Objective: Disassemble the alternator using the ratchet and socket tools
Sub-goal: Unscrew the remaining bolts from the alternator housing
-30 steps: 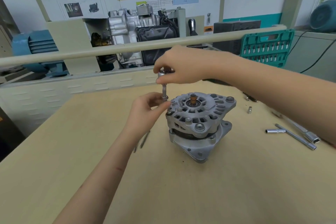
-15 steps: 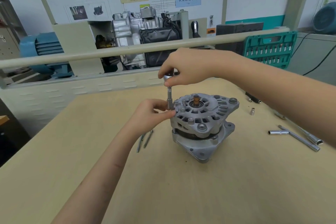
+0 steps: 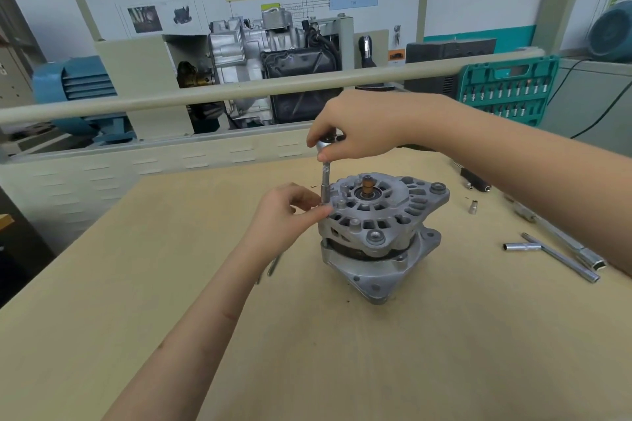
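Observation:
A grey cast alternator (image 3: 379, 232) stands on the wooden table (image 3: 342, 352), shaft end up. A ratchet with an extension and socket (image 3: 325, 181) stands upright on the alternator's left rim. My right hand (image 3: 359, 125) grips the ratchet head from above; its handle is hidden under the palm. My left hand (image 3: 290, 212) pinches the socket's lower end where it meets the housing. The bolt under the socket is hidden.
A T-handle socket wrench (image 3: 554, 255) and a long socket bar (image 3: 561, 243) lie at the right. A small loose socket (image 3: 473, 207) sits behind the alternator. Two thin rods (image 3: 273, 265) lie under my left wrist. A green tool case (image 3: 506, 92) stands behind.
The socket has come down onto the alternator's left rim, with my left hand following it down. My right hand stays on the ratchet head.

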The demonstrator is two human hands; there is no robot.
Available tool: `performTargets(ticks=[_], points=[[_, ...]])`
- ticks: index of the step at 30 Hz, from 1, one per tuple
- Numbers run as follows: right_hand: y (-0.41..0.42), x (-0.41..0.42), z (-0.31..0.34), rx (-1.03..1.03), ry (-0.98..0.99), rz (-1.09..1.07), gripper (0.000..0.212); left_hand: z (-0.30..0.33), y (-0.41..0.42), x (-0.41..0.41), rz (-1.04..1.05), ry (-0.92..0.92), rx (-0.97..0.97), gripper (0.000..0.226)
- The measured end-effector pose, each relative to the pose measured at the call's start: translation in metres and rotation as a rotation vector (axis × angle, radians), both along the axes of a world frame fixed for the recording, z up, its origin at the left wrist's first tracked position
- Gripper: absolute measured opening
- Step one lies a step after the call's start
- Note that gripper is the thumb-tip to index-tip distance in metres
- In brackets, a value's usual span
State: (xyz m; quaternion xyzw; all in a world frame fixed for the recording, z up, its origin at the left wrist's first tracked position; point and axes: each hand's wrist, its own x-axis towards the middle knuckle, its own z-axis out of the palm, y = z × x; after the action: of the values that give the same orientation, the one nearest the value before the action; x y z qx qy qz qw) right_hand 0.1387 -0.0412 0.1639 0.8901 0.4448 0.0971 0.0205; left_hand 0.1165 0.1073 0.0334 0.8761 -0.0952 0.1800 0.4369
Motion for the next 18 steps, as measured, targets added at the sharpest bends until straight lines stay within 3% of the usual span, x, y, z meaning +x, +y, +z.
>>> performTargets(ticks=[2, 12, 18], points=[[-0.001, 0.002, -0.002, 0.001, 0.003, -0.002, 0.036, 0.001, 0.002, 0.000, -0.053, 0.067, -0.053, 0.017], [0.002, 0.008, -0.006, 0.016, 0.035, 0.041, 0.037, -0.003, 0.003, -0.006, -0.084, 0.146, -0.294, 0.014], [0.007, 0.013, -0.007, -0.024, 0.032, 0.070, 0.037, 0.001, 0.001, -0.007, -0.176, 0.097, -0.346, 0.018]])
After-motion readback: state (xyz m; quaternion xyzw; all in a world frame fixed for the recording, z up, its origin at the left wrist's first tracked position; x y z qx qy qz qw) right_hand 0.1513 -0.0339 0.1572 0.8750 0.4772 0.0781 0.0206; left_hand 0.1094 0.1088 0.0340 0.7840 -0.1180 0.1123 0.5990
